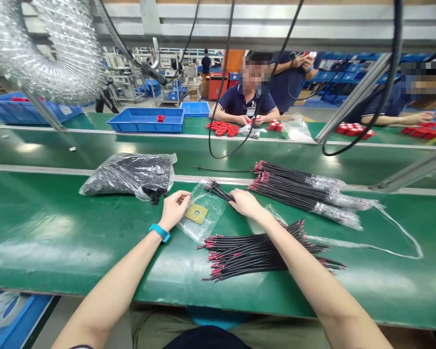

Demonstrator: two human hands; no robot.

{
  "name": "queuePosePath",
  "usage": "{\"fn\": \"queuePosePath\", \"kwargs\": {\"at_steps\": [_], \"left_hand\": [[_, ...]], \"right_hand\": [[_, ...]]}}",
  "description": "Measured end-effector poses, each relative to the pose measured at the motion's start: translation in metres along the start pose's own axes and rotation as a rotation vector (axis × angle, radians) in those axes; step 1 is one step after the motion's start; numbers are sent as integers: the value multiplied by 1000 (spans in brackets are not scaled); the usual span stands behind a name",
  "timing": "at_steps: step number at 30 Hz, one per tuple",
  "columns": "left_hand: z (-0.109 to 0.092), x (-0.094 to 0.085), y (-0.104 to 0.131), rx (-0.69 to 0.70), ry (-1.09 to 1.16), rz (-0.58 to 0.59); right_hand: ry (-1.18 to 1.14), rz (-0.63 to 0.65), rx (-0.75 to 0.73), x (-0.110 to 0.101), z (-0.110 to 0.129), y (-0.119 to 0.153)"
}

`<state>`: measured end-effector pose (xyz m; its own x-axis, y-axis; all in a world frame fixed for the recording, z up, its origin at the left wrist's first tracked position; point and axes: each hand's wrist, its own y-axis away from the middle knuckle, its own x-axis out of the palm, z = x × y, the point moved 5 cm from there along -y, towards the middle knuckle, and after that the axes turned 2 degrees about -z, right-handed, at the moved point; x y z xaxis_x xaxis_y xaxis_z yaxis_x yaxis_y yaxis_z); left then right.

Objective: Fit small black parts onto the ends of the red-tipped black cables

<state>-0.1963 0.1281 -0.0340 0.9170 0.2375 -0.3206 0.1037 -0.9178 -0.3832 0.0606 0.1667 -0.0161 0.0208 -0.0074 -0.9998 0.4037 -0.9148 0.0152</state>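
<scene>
My right hand (245, 202) is closed around a small bunch of thin black cable ties (220, 190), whose ends point up and left over a clear plastic bag (212, 213). A yellowish square piece with a round hole (196, 213) shows in that bag. At the bag's left edge, my left hand (175, 208) has thumb and fingertips pinched together on the plastic. Below my right forearm lies a loose pile of black wires with red ends (247, 257), partly hidden by the arm.
A clear bag full of black pieces (131, 174) lies left, wrapped black wire bundles (294, 189) right. One thin black strip (221, 169) lies behind. Across the green bench (76, 228) are a blue tray (147, 120), red parts (222, 129) and co-workers. Black cables (221, 92) hang overhead.
</scene>
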Motion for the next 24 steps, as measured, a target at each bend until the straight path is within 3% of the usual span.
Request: {"fn": "queuePosePath", "kwargs": {"at_steps": [5, 8, 10, 13, 17, 21, 24], "left_hand": [[0, -12, -10, 22, 17, -66], [4, -34, -24, 2, -22, -134], [9, -55, -33, -34, -146, -186], [16, -83, -42, -74, -521, -211], [19, -95, -43, -90, -949, -79], [19, -91, -40, -89, -1068, 86], [20, -89, -40, -77, -1087, 137]], "right_hand": [[41, -17, -43, -8, -9, 1], [55, -59, -62, -15, -16, 4], [40, -52, -78, -14, -19, 5], [1, -17, -82, -3, -20, 5], [80, -42, -51, 10, -14, 3], [221, -62, -78, 12, -4, -4], [248, -92, -71, -3, -5, -10]]}}
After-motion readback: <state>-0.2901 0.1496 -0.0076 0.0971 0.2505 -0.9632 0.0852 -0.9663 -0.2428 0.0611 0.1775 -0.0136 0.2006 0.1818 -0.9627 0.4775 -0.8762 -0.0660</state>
